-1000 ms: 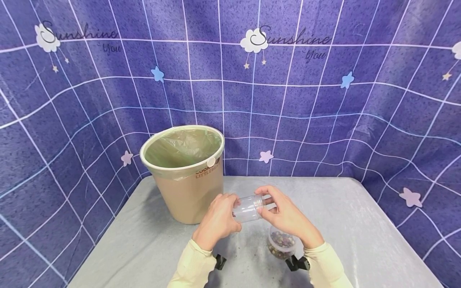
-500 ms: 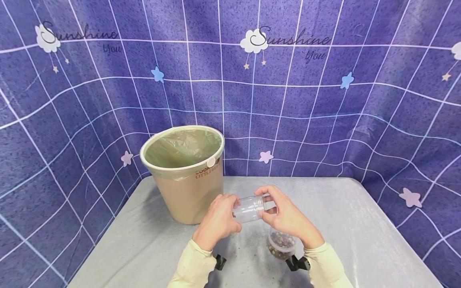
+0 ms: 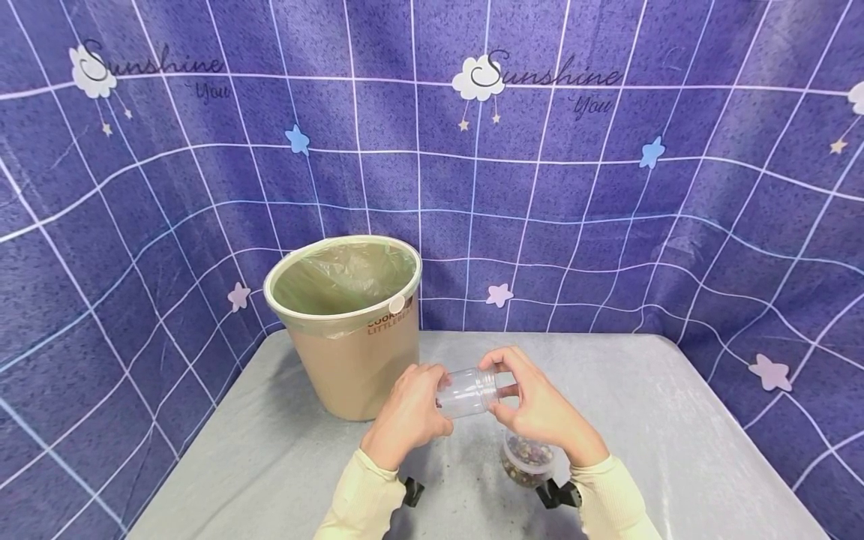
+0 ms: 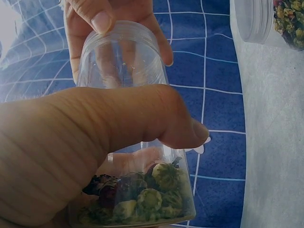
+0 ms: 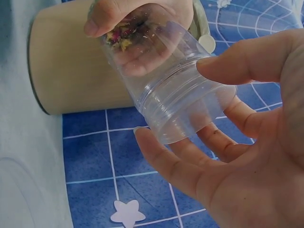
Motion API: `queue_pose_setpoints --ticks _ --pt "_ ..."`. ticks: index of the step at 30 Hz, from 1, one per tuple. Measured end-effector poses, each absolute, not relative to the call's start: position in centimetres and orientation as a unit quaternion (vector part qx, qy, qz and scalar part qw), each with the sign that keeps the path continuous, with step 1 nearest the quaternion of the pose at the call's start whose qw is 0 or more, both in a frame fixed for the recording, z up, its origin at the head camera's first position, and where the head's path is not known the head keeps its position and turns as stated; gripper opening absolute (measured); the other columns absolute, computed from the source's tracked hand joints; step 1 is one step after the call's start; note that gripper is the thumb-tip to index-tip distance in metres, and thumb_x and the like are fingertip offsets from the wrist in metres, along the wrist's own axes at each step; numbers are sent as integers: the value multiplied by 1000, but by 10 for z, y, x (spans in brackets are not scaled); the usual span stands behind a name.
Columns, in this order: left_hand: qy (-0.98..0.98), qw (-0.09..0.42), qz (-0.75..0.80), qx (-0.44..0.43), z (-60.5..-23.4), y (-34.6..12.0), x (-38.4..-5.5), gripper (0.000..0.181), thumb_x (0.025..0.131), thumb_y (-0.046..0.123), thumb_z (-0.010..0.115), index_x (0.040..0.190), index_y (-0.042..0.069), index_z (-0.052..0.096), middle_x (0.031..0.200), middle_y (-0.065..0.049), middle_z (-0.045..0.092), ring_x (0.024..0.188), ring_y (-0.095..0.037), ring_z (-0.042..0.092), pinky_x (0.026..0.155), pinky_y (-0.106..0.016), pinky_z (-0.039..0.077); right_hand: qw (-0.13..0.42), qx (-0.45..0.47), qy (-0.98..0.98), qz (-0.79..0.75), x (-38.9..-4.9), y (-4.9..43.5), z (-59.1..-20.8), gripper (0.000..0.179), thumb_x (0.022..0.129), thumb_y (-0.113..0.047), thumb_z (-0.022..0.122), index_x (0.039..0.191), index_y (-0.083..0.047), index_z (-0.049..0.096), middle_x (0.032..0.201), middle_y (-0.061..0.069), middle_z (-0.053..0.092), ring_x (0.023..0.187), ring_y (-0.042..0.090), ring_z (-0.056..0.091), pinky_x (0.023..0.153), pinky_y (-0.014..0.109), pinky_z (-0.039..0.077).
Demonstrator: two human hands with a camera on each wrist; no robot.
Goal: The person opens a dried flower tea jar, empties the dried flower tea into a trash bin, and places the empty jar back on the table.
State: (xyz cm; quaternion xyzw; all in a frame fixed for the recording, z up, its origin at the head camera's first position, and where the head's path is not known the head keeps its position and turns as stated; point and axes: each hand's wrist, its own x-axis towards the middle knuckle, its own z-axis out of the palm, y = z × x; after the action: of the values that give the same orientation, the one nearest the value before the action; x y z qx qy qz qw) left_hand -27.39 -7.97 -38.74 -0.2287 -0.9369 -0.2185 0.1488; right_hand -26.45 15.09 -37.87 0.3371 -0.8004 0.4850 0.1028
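In the head view, a clear plastic jar (image 3: 466, 391) is held on its side above the table, its threaded neck pointing right. My left hand (image 3: 413, 405) grips its base end. Dried flower buds (image 4: 149, 197) are gathered at the bottom of this jar in the left wrist view. My right hand (image 3: 533, 397) has its thumb and fingers curled around the neck end, the thumb (image 5: 242, 61) lying along the neck in the right wrist view. Below the right hand stands a second clear jar (image 3: 526, 457) filled with dried flowers, partly covered by the right wrist.
A beige bin (image 3: 354, 360) with a pale rim and a plastic liner stands behind and left of the hands. The grey table (image 3: 648, 435) has a few dark crumbs near its front. A purple grid-patterned curtain (image 3: 540, 187) hangs around the table.
The right hand's fingers and thumb shift slightly at the jar's neck. The left hand, the jar and the other things stay nearly where they were.
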Motion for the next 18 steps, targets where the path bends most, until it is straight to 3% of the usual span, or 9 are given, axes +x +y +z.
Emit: queue_pose_setpoints --ticks 18 --pt "-937 151 -218 -228 -386 -80 -273 48 52 10 86 96 11 67 84 0 64 82 -19 54 75 -35 48 101 342 -795 490 -267 152 -381 60 73 18 68 124 -11 55 124 4 54 117 25 61 90 35 59"
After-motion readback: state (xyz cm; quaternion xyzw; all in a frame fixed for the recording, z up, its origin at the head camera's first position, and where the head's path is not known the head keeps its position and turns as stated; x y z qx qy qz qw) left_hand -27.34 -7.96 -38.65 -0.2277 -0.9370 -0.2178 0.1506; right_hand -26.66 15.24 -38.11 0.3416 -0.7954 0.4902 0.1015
